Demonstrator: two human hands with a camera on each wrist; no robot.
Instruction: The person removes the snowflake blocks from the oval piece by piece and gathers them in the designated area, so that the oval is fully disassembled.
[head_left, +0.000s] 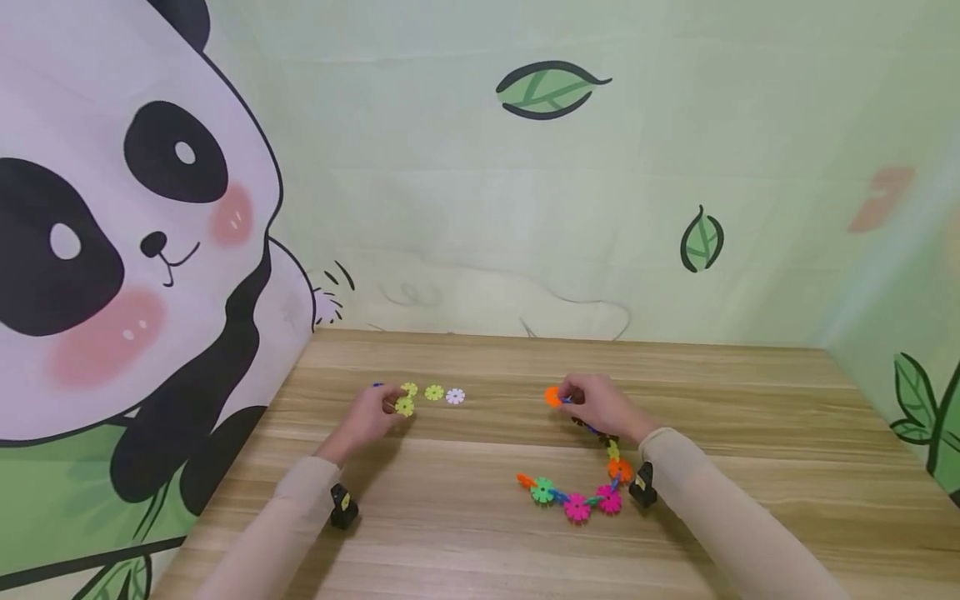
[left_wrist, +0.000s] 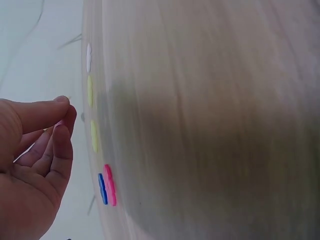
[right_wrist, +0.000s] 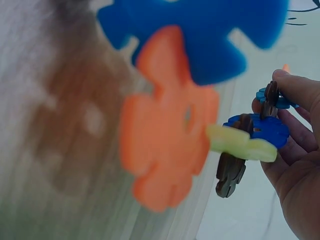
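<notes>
Your left hand (head_left: pixel 375 412) is left of the middle of the frame, with its thumb and finger pinching a yellow-green flower disc (head_left: pixel 405 407). It is held above the wood table (head_left: pixel 465 454). Just behind it is a row of loose discs: one yellow-green disc (head_left: pixel 408 389), a second yellow-green disc (head_left: pixel 434 392) and then a white disc (head_left: pixel 455 396). A blue disc (left_wrist: pixel 102 189) and a pink disc (left_wrist: pixel 111 185) lie side by side, low in the left wrist view.

Your right hand (head_left: pixel 600 406) is right of the middle, pinching the top end of a chain of flower discs (head_left: pixel 577 507). An orange disc (head_left: pixel 553 396) pokes out past your fingertips at that end. A light blue disc (right_wrist: pixel 285 102) sits right at your fingers. The chain hangs down from your hand, then bends left along the wood to an orange disc (head_left: pixel 525 481) at lower middle.

Wood grain shows all the way between the white disc and your right hand, so there is wide room sideways there. More wood runs down the middle, left of the chain. The back edge of the table meets the wall (head_left: pixel 450 208) a little above your hands. The left edge slants down toward the lower left, well apart from your left hand. The right edge slants toward the lower right, far from your right hand.
</notes>
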